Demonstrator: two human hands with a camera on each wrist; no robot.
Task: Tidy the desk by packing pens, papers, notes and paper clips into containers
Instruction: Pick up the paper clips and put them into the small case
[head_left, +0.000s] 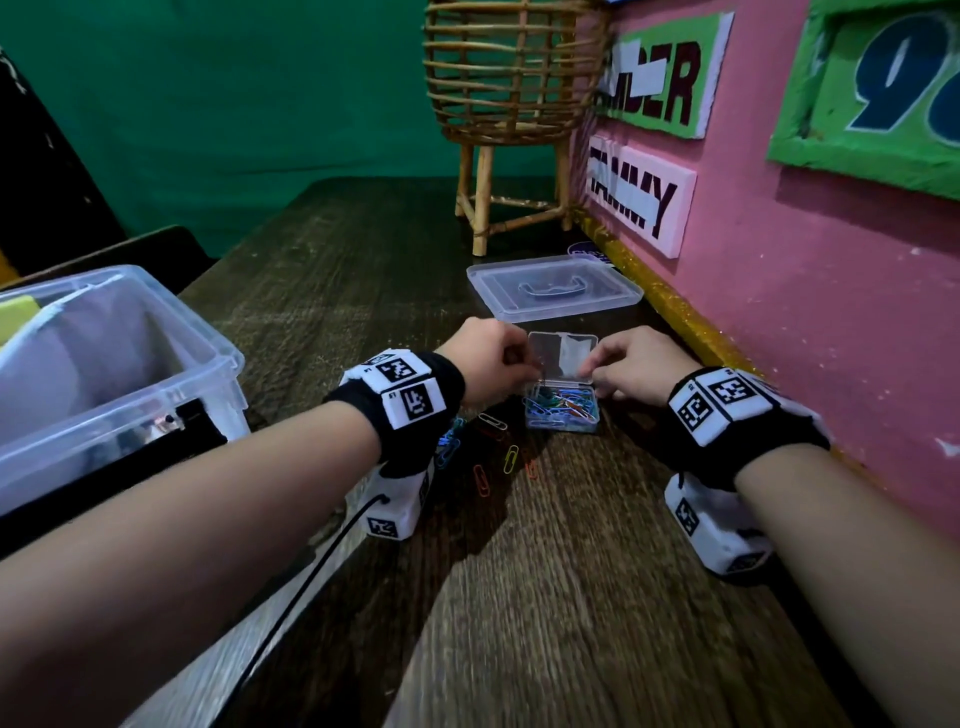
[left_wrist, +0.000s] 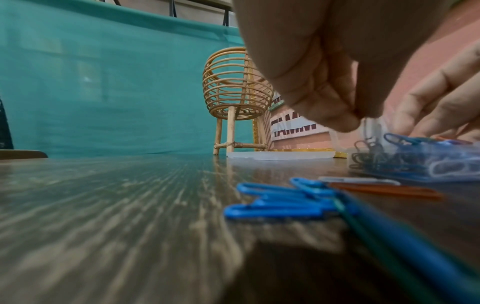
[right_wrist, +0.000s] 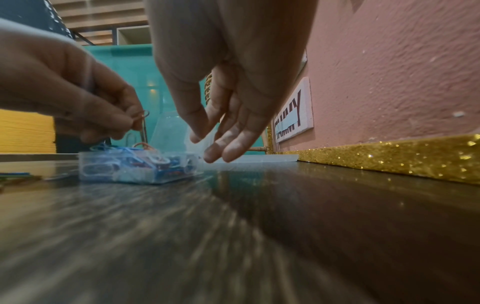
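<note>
Head view. A small clear plastic box (head_left: 562, 413) of coloured paper clips sits on the dark wood-grain desk (head_left: 571, 571), its hinged lid (head_left: 562, 353) standing open on the far side. The left hand (head_left: 485, 364) hangs over the box's left edge, fingers curled; the right hand (head_left: 631, 366) reaches to the right edge. A few loose coloured paper clips (head_left: 493, 452) lie on the desk just left of the box, near the left wrist. Beyond the box lies a flat clear plastic lid with a handle (head_left: 553, 286), close to the glittery gold strip (head_left: 675, 312) at the foot of the pink wall (head_left: 805, 312). A large clear plastic tub (head_left: 104, 374) stands at the left desk edge; a rattan basket on legs (head_left: 511, 104) stands at the far end. The desk between tub and box is bare.

Left wrist view. The left hand (left_wrist: 324, 72) has its fingertips bunched above the box (left_wrist: 415, 164); blue and orange loose clips (left_wrist: 285, 199) lie in the foreground.

Right wrist view. The left hand (right_wrist: 78, 102) pinches a thin metal-coloured paper clip (right_wrist: 142, 125) above the box (right_wrist: 135, 168). The right hand (right_wrist: 228, 92) has straight, slightly spread fingers pointing down just beside the box's right end, holding nothing; contact with the box cannot be told.
</note>
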